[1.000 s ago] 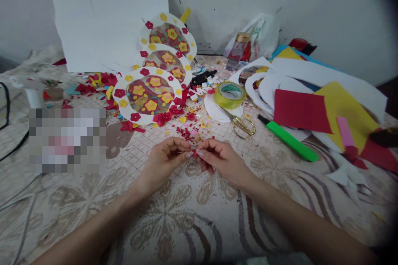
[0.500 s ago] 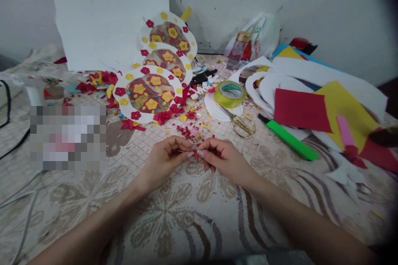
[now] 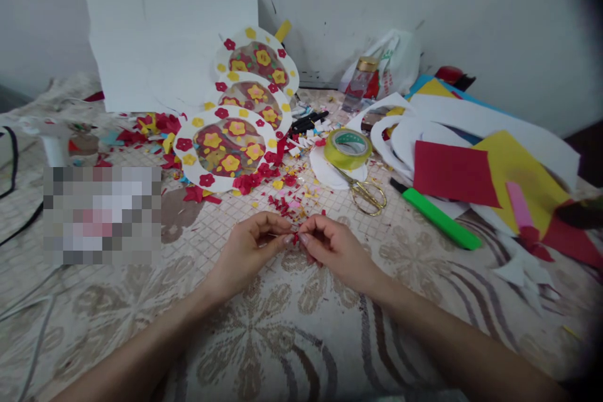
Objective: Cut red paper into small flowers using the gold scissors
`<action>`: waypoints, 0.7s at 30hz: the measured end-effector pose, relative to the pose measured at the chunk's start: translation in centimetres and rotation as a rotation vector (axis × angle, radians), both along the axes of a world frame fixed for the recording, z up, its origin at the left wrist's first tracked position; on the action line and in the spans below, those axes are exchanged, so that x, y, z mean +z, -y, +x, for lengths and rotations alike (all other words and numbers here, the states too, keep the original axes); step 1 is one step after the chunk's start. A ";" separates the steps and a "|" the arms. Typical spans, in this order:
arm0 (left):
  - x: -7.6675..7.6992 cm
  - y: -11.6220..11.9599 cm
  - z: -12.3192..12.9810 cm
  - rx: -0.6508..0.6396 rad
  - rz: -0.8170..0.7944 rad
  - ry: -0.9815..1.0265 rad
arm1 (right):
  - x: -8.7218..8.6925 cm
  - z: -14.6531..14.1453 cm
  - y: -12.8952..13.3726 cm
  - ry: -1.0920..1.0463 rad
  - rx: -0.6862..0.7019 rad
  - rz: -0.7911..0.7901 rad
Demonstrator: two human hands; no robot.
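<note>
Between the fingertips of both hands is a small red paper piece point(image 3: 296, 238), mostly covered by the fingers. My left hand point(image 3: 257, 248) pinches it from the left, and my right hand point(image 3: 332, 242) pinches it from the right. Just beyond the fingers lie red paper scraps point(image 3: 280, 204). Farther back, a white paper ring with red and yellow flowers point(image 3: 226, 147) leans in front of two similar rings. Gold-handled scissors point(image 3: 367, 196) lie beyond my right hand, their blades by a roll of yellow-green tape point(image 3: 347, 149).
A green utility knife point(image 3: 443, 218) lies on the right, near red paper point(image 3: 456, 173) and yellow paper point(image 3: 518, 182). A white glue gun point(image 3: 54, 141) stands at left with cords nearby. White board point(image 3: 169, 44) leans on the wall beside a bottle point(image 3: 360, 85) and plastic bag point(image 3: 400, 66).
The whole view has shifted slightly, so things sit a little lower in the picture. Both hands keep their pinch on the red paper piece, with only slight finger movement.
</note>
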State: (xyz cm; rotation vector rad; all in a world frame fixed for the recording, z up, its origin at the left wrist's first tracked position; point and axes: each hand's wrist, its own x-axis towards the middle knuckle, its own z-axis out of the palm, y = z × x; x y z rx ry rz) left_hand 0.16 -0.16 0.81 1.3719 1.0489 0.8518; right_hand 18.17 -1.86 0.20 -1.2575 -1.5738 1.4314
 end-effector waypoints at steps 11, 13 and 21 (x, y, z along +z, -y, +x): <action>0.0 -0.1 -0.1 -0.030 -0.076 0.061 | 0.1 -0.2 0.2 0.169 -0.033 0.243; -0.1 -0.2 -0.2 -0.026 -0.110 0.087 | 0.2 -0.2 0.1 0.163 -0.042 0.226; -0.4 -0.4 -0.2 0.046 -0.237 0.193 | 0.2 -0.2 -0.1 0.077 -0.076 0.058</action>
